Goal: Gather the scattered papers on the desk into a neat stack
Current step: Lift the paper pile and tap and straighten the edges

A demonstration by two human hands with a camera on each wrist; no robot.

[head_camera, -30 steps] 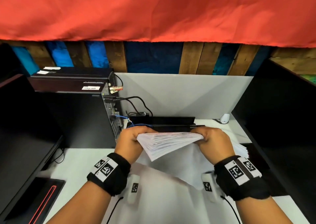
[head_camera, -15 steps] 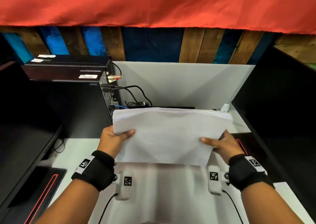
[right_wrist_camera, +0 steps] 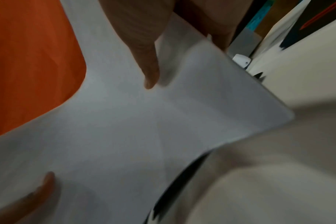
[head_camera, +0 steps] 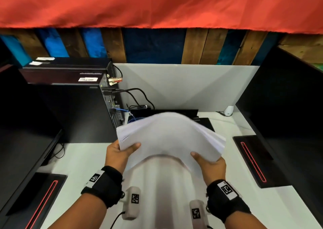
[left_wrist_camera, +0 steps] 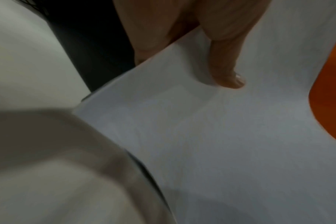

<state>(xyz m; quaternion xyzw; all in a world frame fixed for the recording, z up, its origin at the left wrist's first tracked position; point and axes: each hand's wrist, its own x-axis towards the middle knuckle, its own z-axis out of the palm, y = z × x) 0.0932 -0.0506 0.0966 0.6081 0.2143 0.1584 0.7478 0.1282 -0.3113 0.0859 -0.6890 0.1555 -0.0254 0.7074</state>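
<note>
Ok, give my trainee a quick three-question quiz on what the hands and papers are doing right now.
1. True or false: the stack of papers lies flat on the desk.
2. Which hand grips the stack: A) left only B) right only C) both?
3. Fill in: the stack bows ____ in the middle.

Key:
1. False; it is held up off the desk.
2. C; the left hand and the right hand each pinch a near corner.
3. Upward.
</note>
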